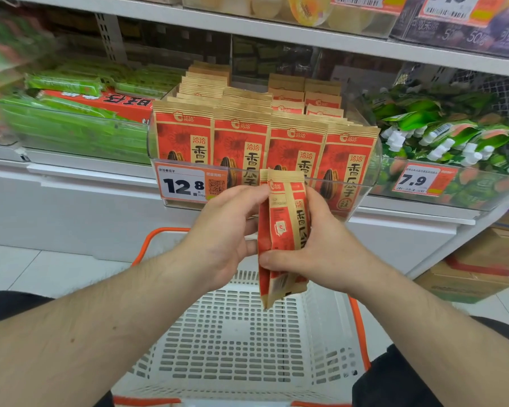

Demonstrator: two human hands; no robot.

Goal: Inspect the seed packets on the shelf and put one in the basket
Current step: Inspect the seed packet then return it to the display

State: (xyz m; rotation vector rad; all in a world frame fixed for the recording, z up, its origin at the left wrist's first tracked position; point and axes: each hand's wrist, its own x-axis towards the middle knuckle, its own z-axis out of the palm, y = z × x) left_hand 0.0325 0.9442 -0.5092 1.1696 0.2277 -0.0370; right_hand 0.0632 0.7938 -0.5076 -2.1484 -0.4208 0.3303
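Packets of sunflower seeds (265, 145) stand upright in rows in a clear bin (365, 186) on the shelf, each red and kraft-brown with large characters reading 香瓜子 and the brand mark 洽洽 above. A price tag (188, 185) on the bin front reads 12.8, with a QR code beside it; a second tag (420, 180) to the right reads 7.9. One seed packet (282, 239) is held between both hands in front of the bin and above the white basket (235, 342) with orange handles. Its long axis runs nearly vertical, top edge up, and it is turned edge-on, so the front print is only partly readable and the small text on its side is too fine to make out. The left hand (224, 230) has its fingers curled behind the packet's upper part, hidden from view; the right hand (326, 245) grips the lower half, thumb across the near face. Green packs (71, 113) to the left are blurred.
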